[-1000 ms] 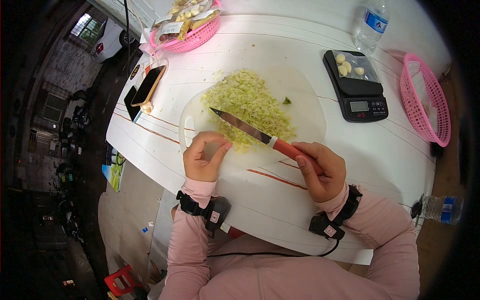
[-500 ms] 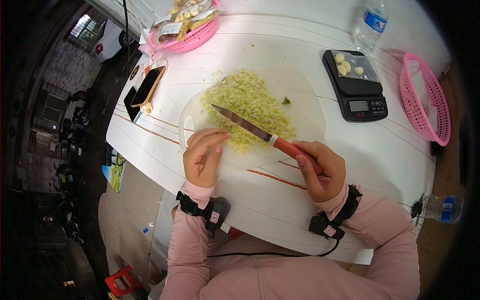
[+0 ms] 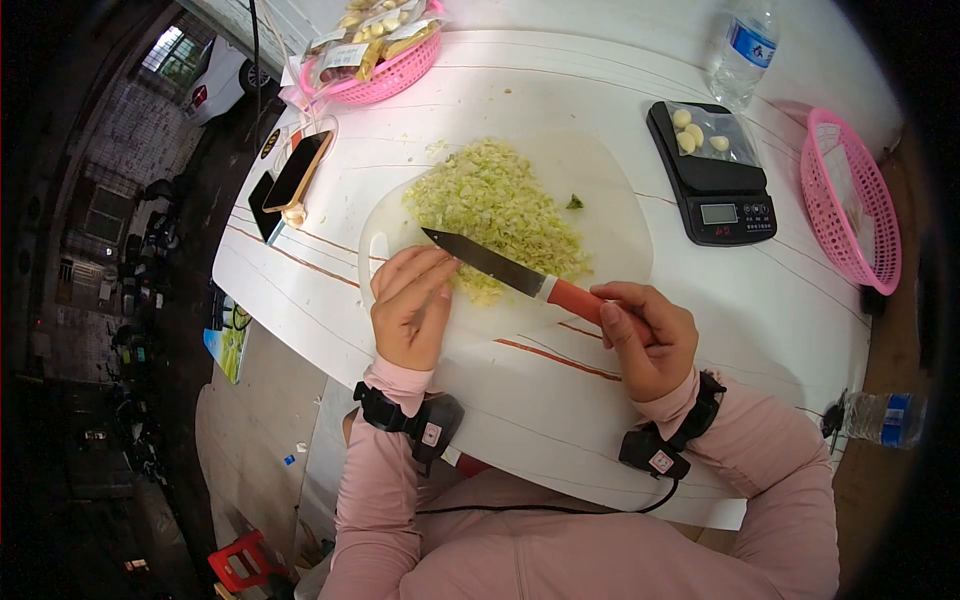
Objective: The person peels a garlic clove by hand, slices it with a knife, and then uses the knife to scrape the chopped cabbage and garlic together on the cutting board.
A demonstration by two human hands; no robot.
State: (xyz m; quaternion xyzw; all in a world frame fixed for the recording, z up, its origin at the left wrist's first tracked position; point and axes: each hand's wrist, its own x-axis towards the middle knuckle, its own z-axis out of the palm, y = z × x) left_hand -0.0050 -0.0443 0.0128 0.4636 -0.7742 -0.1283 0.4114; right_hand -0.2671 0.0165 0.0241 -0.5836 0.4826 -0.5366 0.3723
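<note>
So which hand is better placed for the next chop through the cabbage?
Right, probably. The right hand grips the knife by its red handle, blade across the chopped cabbage; the left hand lies open on the cutting board by the blade tip, holding nothing.

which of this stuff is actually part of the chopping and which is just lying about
In use: knife in the right hand, chopped greens, cutting board, left hand beside the blade.
Lying about: scale with garlic cloves, upright water bottle, right-side pink basket, phone.
</note>
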